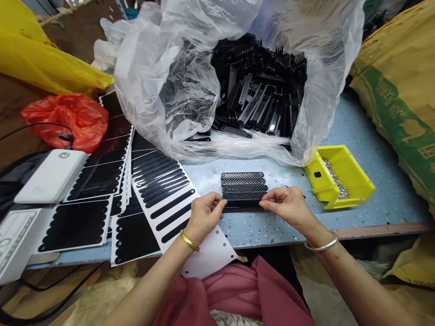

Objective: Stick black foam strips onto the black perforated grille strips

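Observation:
My left hand (204, 213) and my right hand (288, 203) pinch the two ends of a long black strip (242, 203) at the near edge of the table. Both hands have their fingers curled together. Just beyond the strip lie several black perforated grille pieces (243, 184) side by side on the blue table (374, 158). Under my left wrist lies a white backing sheet (166, 194) carrying rows of black oblong stickers.
A big clear plastic bag (163, 77) full of black plastic parts (261, 90) stands behind. A yellow bin (340, 176) with small metal bits sits at right. More sticker sheets (84, 199), a white power bank (50, 174), a red bag (68, 117) lie at left.

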Demonstrator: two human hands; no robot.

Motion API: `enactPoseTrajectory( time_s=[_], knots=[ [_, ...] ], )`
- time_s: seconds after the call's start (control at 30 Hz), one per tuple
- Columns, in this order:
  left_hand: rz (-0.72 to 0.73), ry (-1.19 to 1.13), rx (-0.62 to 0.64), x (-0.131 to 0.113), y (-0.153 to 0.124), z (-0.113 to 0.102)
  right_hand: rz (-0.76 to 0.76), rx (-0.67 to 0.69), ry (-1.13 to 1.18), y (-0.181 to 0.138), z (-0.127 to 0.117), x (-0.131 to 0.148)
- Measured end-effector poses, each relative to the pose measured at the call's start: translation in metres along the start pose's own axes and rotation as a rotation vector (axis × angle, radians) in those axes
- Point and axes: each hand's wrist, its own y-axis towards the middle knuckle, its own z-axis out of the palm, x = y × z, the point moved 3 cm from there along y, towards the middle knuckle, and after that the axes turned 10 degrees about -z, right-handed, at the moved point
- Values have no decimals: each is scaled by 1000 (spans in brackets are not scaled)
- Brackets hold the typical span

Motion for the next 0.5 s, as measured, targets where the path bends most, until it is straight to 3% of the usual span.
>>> enactPoseTrajectory(
  time_s=[0.13, 0.5],
  knots=[
    [7, 3, -7, -1, -1, 0, 41, -44, -39, 0, 0, -1],
    [31, 68, -3, -2, 1, 1, -84, 31, -59, -6, -6, 16]
  ],
)
